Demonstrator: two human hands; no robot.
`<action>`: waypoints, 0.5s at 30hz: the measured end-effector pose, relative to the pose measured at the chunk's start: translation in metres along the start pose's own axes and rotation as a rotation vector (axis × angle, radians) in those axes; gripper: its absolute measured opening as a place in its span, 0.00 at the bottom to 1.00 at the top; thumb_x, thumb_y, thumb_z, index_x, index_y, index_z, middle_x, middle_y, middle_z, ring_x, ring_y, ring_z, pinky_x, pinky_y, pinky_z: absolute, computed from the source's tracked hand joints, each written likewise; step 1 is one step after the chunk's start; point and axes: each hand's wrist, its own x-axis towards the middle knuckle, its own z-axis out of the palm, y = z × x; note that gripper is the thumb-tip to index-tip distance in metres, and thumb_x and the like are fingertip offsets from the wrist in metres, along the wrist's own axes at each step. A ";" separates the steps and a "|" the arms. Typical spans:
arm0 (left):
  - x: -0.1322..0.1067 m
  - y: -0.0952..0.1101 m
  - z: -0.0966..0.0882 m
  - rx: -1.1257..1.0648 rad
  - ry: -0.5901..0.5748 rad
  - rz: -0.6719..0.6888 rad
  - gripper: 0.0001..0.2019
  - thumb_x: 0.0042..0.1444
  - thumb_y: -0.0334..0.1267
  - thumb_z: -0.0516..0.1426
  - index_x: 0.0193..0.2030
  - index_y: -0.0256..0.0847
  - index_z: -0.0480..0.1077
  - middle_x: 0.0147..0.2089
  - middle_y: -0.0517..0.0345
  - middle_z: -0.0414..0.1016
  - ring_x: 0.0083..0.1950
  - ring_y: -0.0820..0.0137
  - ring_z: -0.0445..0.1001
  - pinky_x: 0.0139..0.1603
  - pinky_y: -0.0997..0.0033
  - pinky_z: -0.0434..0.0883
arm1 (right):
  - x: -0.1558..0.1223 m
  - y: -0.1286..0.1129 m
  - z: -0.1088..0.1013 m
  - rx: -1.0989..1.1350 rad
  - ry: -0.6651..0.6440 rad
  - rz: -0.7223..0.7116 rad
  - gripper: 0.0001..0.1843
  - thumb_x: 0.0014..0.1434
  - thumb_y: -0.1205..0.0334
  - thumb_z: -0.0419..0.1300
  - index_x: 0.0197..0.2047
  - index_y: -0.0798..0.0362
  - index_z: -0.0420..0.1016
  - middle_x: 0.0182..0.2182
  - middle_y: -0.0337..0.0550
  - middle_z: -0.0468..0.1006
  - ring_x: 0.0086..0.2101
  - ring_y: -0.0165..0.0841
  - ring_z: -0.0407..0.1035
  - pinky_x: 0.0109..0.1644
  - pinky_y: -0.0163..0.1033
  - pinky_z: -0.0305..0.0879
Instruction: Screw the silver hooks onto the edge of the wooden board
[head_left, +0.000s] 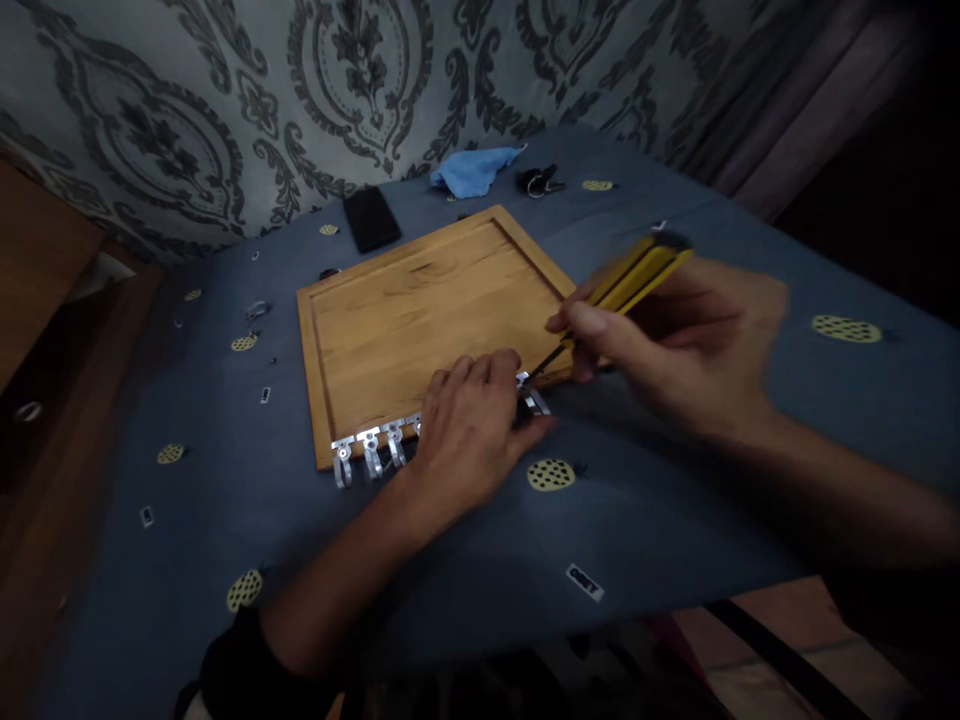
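Observation:
A framed wooden board lies on the cloth-covered table. Along its near edge runs a silver metal hook rail with several hooks. My left hand is over the rail and board edge, fingers curled on top and thumb on the near side, holding the rail there; it hides the rail's middle. My right hand grips a screwdriver with a yellow and black handle. The screwdriver's dark shaft slants down to the left, its tip at the rail's right end beside my left fingers. The right hand is slightly blurred.
Behind the board lie a black phone, a blue cloth and a bunch of keys. A small metal piece rests left of the board. Patterned fabric rises behind the table, and wooden furniture stands at left.

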 end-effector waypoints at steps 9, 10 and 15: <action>-0.001 0.000 -0.001 0.017 -0.004 0.000 0.17 0.63 0.48 0.61 0.51 0.41 0.64 0.48 0.52 0.77 0.52 0.56 0.73 0.51 0.57 0.69 | 0.006 -0.001 -0.003 0.005 -0.011 0.001 0.12 0.56 0.52 0.71 0.29 0.49 0.78 0.24 0.37 0.77 0.18 0.26 0.67 0.19 0.37 0.64; -0.001 0.000 0.000 0.018 -0.001 0.004 0.18 0.63 0.48 0.61 0.51 0.40 0.64 0.48 0.52 0.77 0.52 0.56 0.74 0.51 0.57 0.69 | 0.006 0.000 -0.003 0.002 -0.035 0.001 0.13 0.56 0.52 0.72 0.29 0.50 0.78 0.24 0.37 0.76 0.17 0.26 0.67 0.18 0.36 0.64; -0.001 0.001 -0.001 0.015 -0.014 -0.007 0.18 0.63 0.48 0.61 0.51 0.40 0.64 0.48 0.52 0.77 0.53 0.56 0.74 0.52 0.57 0.69 | 0.005 0.002 -0.001 -0.017 -0.071 -0.004 0.16 0.56 0.47 0.70 0.31 0.50 0.77 0.22 0.34 0.74 0.17 0.24 0.68 0.18 0.32 0.66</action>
